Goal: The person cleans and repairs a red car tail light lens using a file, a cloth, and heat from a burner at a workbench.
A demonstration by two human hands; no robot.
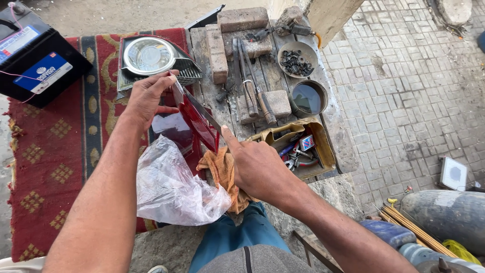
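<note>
Head view, looking down past both forearms.

Left hand (146,98): fingers curled over the upper edge of a red tail-light lens (199,126), gripping it from above. The lens stands on edge, tilted, above the red patterned rug (55,151) and close to the near edge of the wooden counter (227,60).

Right hand (257,169): thumb stretched up to the lower edge of the same lens, the other fingers bunched on an orange rag (222,174) pressed under it. Both hands carry the lens between them.

Clear plastic bag (172,189): crumpled, lying just below the lens, touching the rag.

Behind the left hand: a headlamp unit with round chrome reflector (149,55), resting on the rug.

Far left: black car battery (35,55), thin wires at its top.

On the counter: bricks (217,53) along the left part; two long wooden-handled tools (255,86) lying side by side; a shallow bowl of small dark nuts and bolts (298,60); a round tin of dark liquid (308,98) just below it; an open yellow-brown tray of mixed small tools (300,149) next to the right hand.

Ground to the right: paved in small blocks. Lower right: grey cylinder (444,212), bundle of thin rods (414,230), blue plastic jug (389,232).

Bottom: the person's blue trouser leg (237,237).
</note>
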